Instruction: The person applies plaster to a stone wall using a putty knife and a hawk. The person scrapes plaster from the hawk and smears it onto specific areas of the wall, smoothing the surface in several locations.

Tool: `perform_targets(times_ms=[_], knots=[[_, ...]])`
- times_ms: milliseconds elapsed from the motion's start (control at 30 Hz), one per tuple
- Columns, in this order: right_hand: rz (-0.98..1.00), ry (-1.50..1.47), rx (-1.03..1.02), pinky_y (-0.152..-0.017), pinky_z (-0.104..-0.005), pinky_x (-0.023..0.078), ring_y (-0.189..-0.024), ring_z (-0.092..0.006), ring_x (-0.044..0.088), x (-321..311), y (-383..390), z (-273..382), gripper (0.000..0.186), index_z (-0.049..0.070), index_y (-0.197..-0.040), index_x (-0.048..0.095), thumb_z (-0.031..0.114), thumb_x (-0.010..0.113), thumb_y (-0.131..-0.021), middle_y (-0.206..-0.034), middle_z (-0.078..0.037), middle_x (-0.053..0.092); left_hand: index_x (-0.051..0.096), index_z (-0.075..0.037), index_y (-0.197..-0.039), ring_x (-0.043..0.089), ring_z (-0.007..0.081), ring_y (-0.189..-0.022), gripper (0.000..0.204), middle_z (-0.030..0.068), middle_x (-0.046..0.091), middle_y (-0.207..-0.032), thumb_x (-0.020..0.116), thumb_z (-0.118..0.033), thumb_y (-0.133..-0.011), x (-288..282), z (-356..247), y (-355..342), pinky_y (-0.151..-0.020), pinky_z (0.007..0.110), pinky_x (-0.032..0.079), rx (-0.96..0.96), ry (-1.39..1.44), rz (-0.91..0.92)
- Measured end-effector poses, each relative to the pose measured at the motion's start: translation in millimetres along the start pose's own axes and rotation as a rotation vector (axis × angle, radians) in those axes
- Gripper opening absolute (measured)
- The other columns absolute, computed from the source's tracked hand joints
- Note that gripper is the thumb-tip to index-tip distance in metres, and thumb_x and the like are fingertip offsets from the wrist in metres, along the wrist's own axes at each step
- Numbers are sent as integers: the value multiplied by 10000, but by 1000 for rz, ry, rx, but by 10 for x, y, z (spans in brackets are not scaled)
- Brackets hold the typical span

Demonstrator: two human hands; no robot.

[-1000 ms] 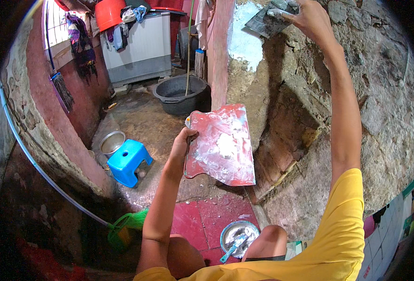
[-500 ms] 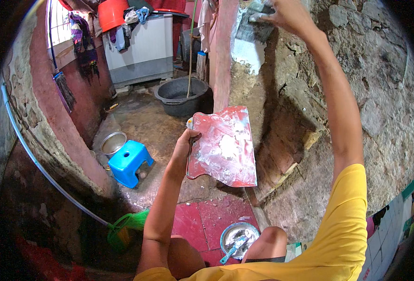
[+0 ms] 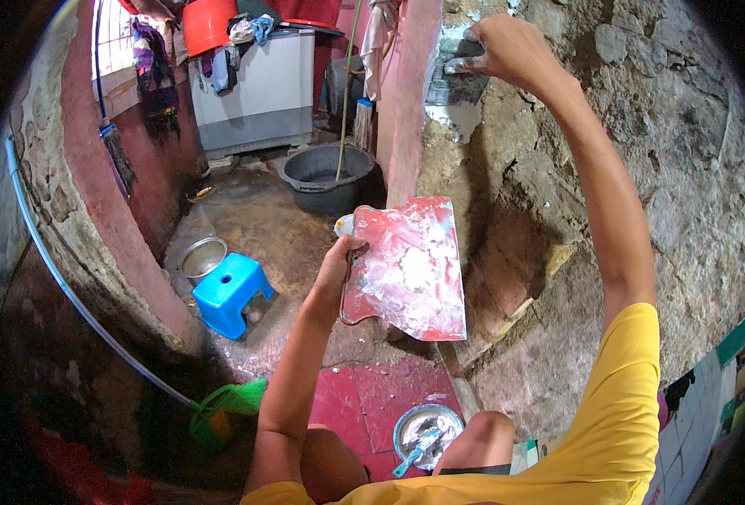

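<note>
My left hand (image 3: 337, 259) grips the side edge of a flat red board (image 3: 368, 286), thumb on top. White paste is smeared over the board, with a thicker lump (image 3: 416, 271) near its middle. At the upper right, my raised right hand (image 3: 516, 55) is closed on a wide, flat, dark scraper (image 3: 458, 87), held against the wall beside the pink corner strip. White paste (image 3: 465, 118) shows on the wall just under the scraper. Below the board, a round basin (image 3: 402, 427) on the red floor tiles holds white paste and a blue-handled tool (image 3: 419, 453).
Rough bare stone wall (image 3: 675, 168) fills the right. On the floor at left stand a blue stool (image 3: 231, 290) and a metal bowl (image 3: 202, 255). A black tub (image 3: 326, 198) with a stick stands farther back, before a white cabinet-like appliance (image 3: 255, 88). A green broom (image 3: 242, 396) is at lower left.
My right hand and the scraper have come down a little along the wall. The red board in my left hand has shifted slightly right and down.
</note>
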State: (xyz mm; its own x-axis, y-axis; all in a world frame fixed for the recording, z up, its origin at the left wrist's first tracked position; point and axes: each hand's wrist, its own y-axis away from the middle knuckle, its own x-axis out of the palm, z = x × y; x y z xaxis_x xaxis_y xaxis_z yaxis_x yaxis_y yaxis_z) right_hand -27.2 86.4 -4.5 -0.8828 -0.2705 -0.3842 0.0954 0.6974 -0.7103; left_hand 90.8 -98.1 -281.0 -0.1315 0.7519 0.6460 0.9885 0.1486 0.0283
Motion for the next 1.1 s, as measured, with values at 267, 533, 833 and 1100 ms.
perform_targets(times_ms=[267,533,833,1100], knots=[[52,1,151,-536,-393,428,-607,-336,542,-68,-231,-286,348,25,-620,586,366,635,-569,-620,-186,547,462,-1,-879,556,189,-606,244,86,532,-727,423,-175,-713,90,-77,91,-591,308,477,-3,-1,23],[88,-152,160,-573,-364,435,-625,-322,546,-221,-479,-637,435,51,-727,619,464,625,-590,-676,-183,568,446,15,-925,560,197,-625,283,101,541,-771,418,-172,-714,-51,-63,-30,-610,309,475,-24,16,47],[-141,-668,453,-499,-319,411,-521,-211,533,-797,-2,-348,341,84,-795,627,409,582,-701,-663,-130,591,443,27,-945,573,205,-670,305,118,550,-801,404,-176,-720,-166,-145,-26,-650,326,479,-32,65,79],[-252,-865,581,-381,-248,342,-382,-85,431,9,387,186,309,-5,-609,567,275,566,-740,-446,-15,483,413,34,-1016,570,222,-760,356,137,545,-887,378,-179,-734,-155,-34,-55,-703,327,464,8,83,159]])
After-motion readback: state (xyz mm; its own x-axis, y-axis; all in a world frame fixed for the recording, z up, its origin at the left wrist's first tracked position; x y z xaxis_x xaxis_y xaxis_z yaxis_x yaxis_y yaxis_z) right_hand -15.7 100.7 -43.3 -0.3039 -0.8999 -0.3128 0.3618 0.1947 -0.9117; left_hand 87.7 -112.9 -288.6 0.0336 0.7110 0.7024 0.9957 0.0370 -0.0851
